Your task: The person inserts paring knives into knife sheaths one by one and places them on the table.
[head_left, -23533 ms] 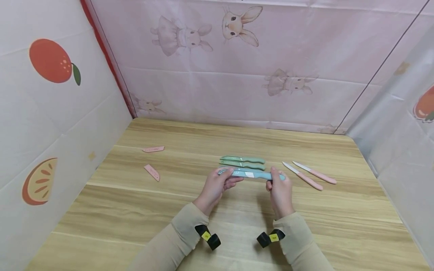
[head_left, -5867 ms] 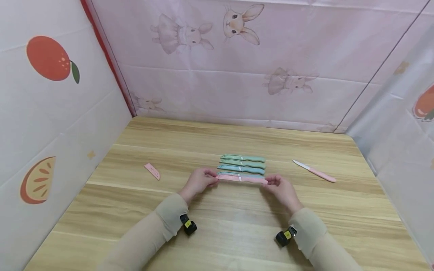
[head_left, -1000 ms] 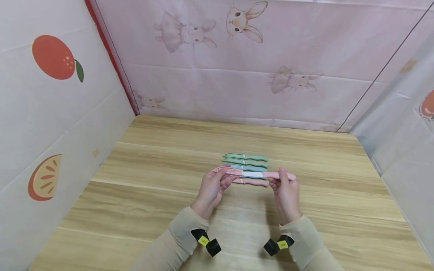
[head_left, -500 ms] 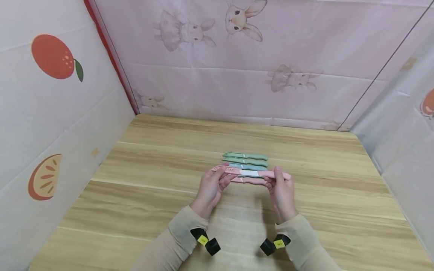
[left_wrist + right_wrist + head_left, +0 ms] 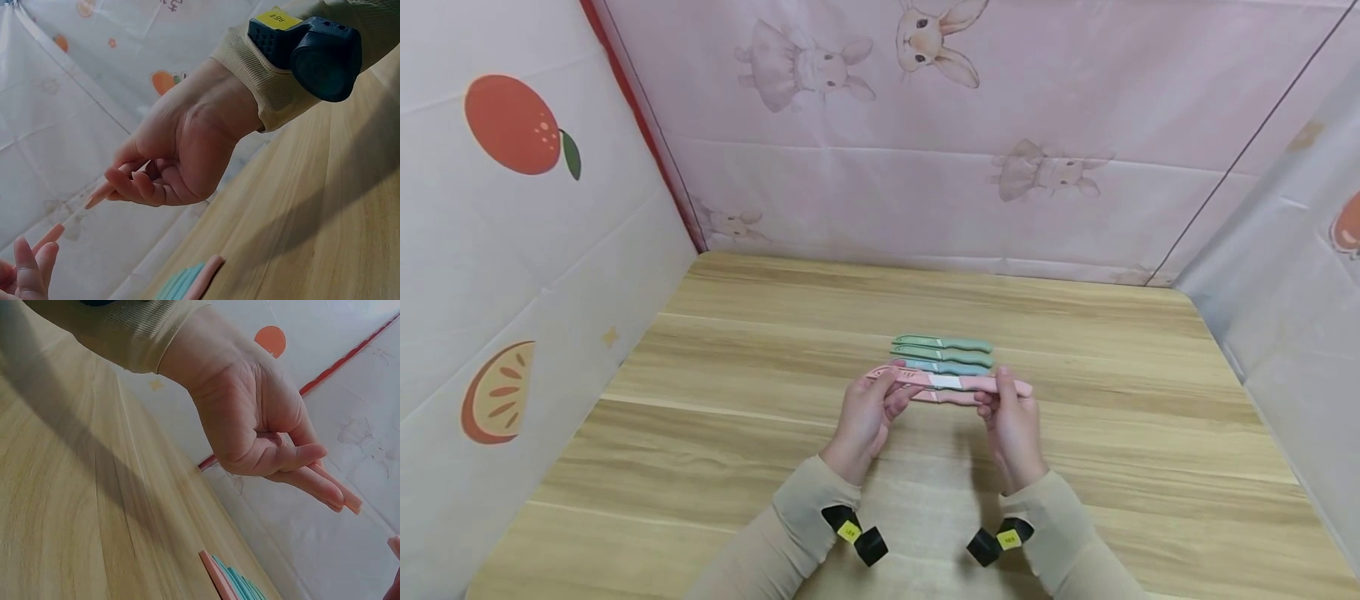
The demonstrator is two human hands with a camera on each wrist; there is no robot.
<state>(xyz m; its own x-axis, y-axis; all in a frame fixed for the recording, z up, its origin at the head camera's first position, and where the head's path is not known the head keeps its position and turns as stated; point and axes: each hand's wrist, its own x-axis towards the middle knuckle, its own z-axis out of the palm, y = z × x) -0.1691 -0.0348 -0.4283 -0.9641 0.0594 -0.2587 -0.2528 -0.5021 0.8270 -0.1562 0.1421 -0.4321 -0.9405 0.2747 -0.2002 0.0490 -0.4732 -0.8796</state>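
Above the table, my left hand point(image 5: 863, 425) pinches a pink knife sheath point(image 5: 904, 377) between thumb and fingers. My right hand point(image 5: 1015, 433) grips the pink handle of a paring knife point(image 5: 977, 383), thumb on top. The white blade point(image 5: 943, 381) runs level into the sheath, with a short stretch bare between sheath and handle. The left wrist view shows the right hand point(image 5: 187, 137) from across; the right wrist view likewise shows the left hand point(image 5: 250, 419). Behind and below lies a row of sheathed knives: green point(image 5: 966, 344), blue point(image 5: 966, 368) and one pink point(image 5: 957, 399), partly hidden.
The wood-grain table point(image 5: 737, 467) reaches a pink rabbit-print curtain point(image 5: 850, 200) at the back. Fruit-print curtains point(image 5: 587, 275) stand on both sides. Each sleeve carries a black wrist camera point(image 5: 853, 533).
Over the last second my right hand has moved left, and less blade is bare. Since 5.9 seconds ago both hands have picked up the loose pink knife and sheath; the other pink one lies in the row.
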